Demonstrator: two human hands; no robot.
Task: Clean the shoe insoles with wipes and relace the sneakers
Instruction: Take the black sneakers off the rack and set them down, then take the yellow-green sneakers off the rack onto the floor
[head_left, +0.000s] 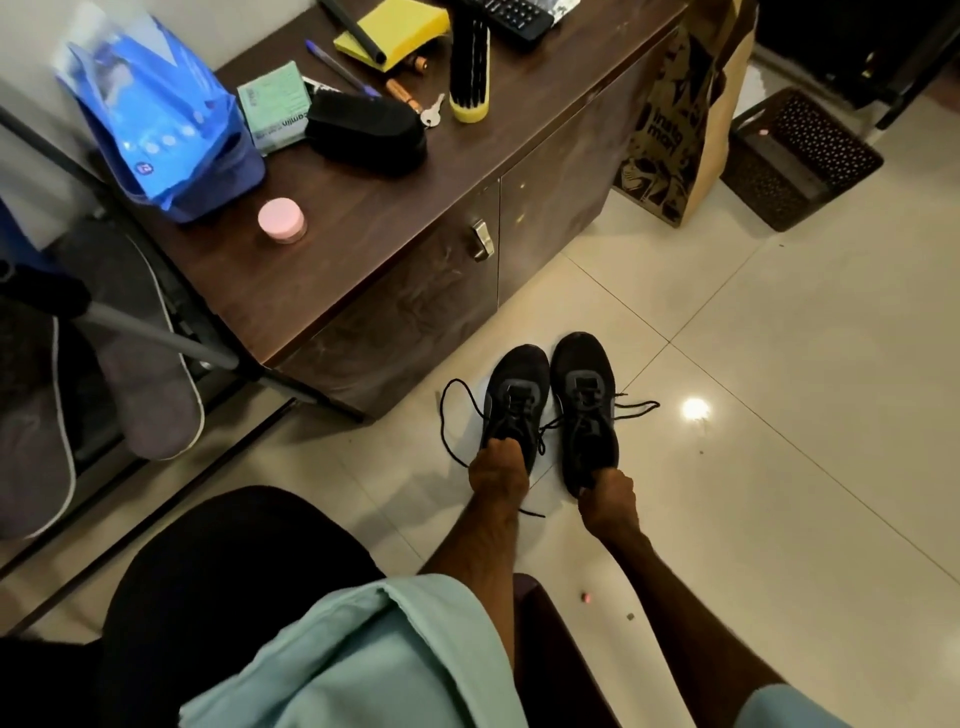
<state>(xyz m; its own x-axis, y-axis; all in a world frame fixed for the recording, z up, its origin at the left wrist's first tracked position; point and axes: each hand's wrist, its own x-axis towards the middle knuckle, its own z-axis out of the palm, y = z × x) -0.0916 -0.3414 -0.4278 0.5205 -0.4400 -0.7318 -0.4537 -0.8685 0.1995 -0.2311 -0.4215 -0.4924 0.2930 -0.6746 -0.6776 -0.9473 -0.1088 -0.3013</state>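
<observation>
Head view — left hand grips left sneaker at its heel, right hand grips right sneaker.

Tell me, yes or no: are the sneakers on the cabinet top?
No, the left sneaker and right sneaker stand on the floor beside the cabinet, the left hand and right hand each holding one.

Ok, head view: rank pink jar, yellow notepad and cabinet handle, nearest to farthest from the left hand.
1. Cabinet handle, on the door front ahead of the left hand.
2. Pink jar, on the cabinet top, front left.
3. Yellow notepad, far back on the top.
</observation>
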